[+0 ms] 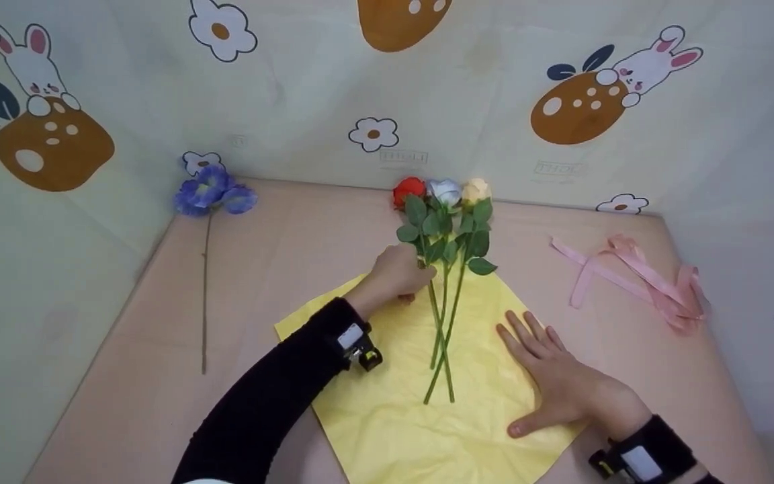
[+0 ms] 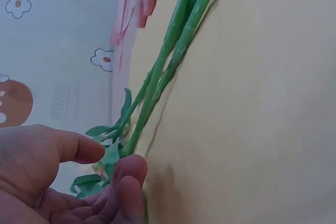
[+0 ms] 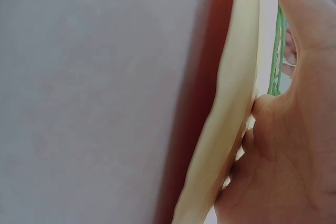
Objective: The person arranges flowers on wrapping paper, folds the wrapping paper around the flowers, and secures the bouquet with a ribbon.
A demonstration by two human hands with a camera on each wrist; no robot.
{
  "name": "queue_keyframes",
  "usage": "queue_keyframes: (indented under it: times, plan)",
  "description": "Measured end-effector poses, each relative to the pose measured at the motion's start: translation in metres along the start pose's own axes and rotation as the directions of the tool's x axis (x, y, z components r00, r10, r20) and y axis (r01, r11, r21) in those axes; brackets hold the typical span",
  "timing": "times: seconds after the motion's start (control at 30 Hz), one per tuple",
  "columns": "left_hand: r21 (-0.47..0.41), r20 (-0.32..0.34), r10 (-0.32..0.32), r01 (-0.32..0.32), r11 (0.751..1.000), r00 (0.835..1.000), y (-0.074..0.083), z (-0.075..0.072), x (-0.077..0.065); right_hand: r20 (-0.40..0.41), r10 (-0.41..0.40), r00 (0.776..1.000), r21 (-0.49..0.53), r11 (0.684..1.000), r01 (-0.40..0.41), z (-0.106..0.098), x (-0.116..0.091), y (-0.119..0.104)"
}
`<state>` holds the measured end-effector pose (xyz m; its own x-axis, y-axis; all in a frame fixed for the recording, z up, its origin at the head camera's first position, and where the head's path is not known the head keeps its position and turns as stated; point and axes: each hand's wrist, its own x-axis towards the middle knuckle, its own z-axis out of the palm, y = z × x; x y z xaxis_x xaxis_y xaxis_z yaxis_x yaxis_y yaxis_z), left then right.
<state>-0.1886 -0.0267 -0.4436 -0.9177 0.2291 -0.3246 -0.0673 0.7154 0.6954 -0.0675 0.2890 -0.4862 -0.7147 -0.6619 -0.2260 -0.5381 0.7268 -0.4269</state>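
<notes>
Three artificial roses, a red rose (image 1: 409, 193), a pale blue rose (image 1: 445, 191) and a cream rose (image 1: 476, 191), lie with crossed green stems (image 1: 442, 329) on a yellow sheet of wrapping paper (image 1: 387, 417). Beside the red rose's stem and leaves is my left hand (image 1: 397, 272), its fingers loosely bent. A gap shows between thumb and fingertips in the left wrist view, with leaves (image 2: 111, 153) beyond it. My right hand (image 1: 558, 383) rests with spread fingers on the paper's right edge. That edge stands slightly raised beside the palm in the right wrist view.
A blue-purple flower (image 1: 209, 191) on a long thin stem lies at the left of the pink-covered table (image 1: 138, 376). On the right is a loosely tangled pink ribbon (image 1: 662, 289). Patterned cloth walls (image 1: 306, 101) rise behind and at both sides.
</notes>
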Motion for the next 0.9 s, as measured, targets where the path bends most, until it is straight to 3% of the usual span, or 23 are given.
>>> queue_keyframes:
  times: [0.13, 0.27, 0.4, 0.5, 0.6, 0.67, 0.77, 0.9]
  plan:
    - [0.032, -0.077, -0.016, 0.019, 0.999, 0.997, -0.006, -0.032, -0.003, -0.006, -0.001, 1.0, -0.011, 1.0, 0.001, 0.001, -0.001, 0.001]
    - [0.062, -0.171, -0.084, 0.095, 0.994, 0.982, -0.022, -0.073, -0.008, 0.001, 0.008, 1.0, -0.01, 1.0, -0.008, -0.001, -0.001, 0.002]
    - [0.066, -0.253, -0.141, 0.163, 0.984, 0.957, -0.055, -0.115, -0.014, 0.002, 0.013, 1.0, -0.003, 1.0, -0.013, -0.004, -0.001, 0.002]
    - [0.088, -0.326, -0.174, 0.213, 0.973, 0.929, -0.086, -0.139, -0.023, 0.005, 0.015, 1.0, 0.005, 1.0, -0.015, -0.004, -0.001, 0.001]
    - [0.177, -0.419, -0.191, 0.286, 0.942, 0.888, -0.118, -0.155, -0.032, 0.002, 0.012, 1.0, 0.011, 1.0, -0.012, -0.003, -0.001, 0.001]
    - [0.234, -0.47, -0.208, 0.348, 0.908, 0.858, -0.137, -0.161, -0.039, -0.007, 0.006, 1.0, 0.01, 1.0, -0.006, -0.003, -0.001, 0.001]
    - [0.262, -0.523, -0.238, 0.42, 0.869, 0.818, -0.161, -0.166, -0.048, -0.019, -0.006, 1.0, 0.004, 1.0, 0.006, -0.001, -0.001, 0.001]
    - [0.282, -0.544, -0.275, 0.482, 0.83, 0.792, -0.181, -0.171, -0.059, -0.024, -0.018, 1.0, 0.002, 1.0, 0.018, 0.001, 0.0, 0.001]
